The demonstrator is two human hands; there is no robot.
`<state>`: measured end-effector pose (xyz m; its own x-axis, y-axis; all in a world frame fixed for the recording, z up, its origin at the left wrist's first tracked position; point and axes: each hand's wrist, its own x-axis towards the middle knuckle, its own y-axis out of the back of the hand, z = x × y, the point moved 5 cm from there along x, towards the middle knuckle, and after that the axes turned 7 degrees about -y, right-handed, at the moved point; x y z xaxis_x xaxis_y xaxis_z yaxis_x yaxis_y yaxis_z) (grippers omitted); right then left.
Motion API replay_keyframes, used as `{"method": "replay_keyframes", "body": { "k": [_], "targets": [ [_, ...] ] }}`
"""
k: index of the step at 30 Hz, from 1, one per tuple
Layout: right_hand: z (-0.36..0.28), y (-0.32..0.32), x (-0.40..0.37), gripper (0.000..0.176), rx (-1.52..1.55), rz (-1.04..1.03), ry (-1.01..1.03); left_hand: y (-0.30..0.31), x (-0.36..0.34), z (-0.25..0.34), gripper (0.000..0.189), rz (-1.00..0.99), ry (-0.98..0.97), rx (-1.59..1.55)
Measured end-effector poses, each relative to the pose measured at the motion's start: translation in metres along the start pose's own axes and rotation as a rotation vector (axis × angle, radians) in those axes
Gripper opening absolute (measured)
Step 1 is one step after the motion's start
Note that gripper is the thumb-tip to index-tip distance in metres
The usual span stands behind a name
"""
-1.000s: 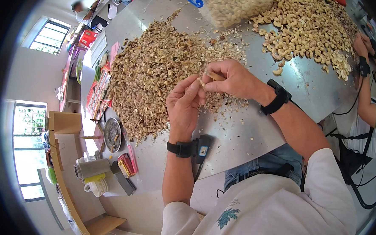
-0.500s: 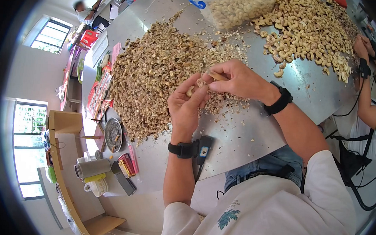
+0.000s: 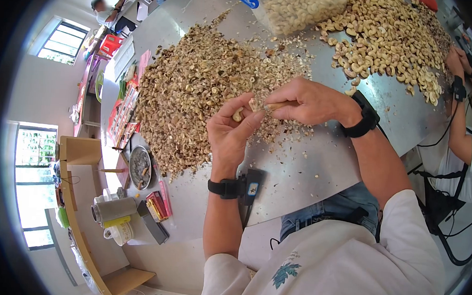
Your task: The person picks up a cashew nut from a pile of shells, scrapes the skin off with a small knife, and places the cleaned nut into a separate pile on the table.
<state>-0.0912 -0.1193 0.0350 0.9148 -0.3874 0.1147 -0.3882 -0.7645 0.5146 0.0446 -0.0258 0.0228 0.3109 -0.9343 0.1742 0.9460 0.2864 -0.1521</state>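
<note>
My left hand (image 3: 233,127) is closed in front of the large heap of small nut pieces (image 3: 185,91). Between its thumb and fingertips is a small pale nut piece (image 3: 254,104), and a cashew (image 3: 237,114) rests against its curled fingers. Just to the right, my right hand (image 3: 308,102) pinches a small tool with a wooden handle (image 3: 282,105), whose tip meets the piece. Both hands are above the metal table (image 3: 293,166), and each wrist wears a black strap.
A clear tub of cashews (image 3: 302,12) stands at the back, beside a pile of whole cashews (image 3: 391,43). At the left are a metal bowl (image 3: 139,167), a grey cylinder (image 3: 113,209) and small boxes (image 3: 157,206). A co-worker's hands (image 3: 458,60) are at the right.
My right hand has shifted a little to the right, and its fingers have closed more around the tool. My left hand has moved slightly left.
</note>
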Motion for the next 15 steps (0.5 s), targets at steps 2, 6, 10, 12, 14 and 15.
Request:
{"method": "replay_keyframes", "body": {
  "k": [2,6,10,12,14,15],
  "targets": [
    [-0.0017,0.0,-0.0001,0.015,0.0,-0.026,-0.024,-0.0014,0.0,0.0015,0.038,-0.018,-0.025,0.045],
    [0.0011,-0.002,0.0001,0.013,0.015,-0.04,-0.049,-0.0019,0.0,0.0015,0.038,-0.039,-0.048,0.064],
    [0.0045,-0.0044,0.0025,0.012,-0.017,0.027,0.02,-0.0002,-0.0007,0.0015,0.035,-0.024,-0.03,0.049],
    [0.0007,-0.0044,0.0036,0.02,-0.047,0.141,0.129,0.0013,-0.0011,0.0003,0.034,-0.003,-0.011,0.034],
    [-0.0018,-0.0043,0.0035,0.016,-0.133,0.188,0.126,0.0026,-0.0009,-0.0011,0.033,0.016,0.002,0.018],
    [-0.0031,-0.0038,0.0035,0.014,-0.178,0.212,0.125,0.003,-0.0009,-0.0008,0.032,0.024,0.007,0.024]
  ]
}}
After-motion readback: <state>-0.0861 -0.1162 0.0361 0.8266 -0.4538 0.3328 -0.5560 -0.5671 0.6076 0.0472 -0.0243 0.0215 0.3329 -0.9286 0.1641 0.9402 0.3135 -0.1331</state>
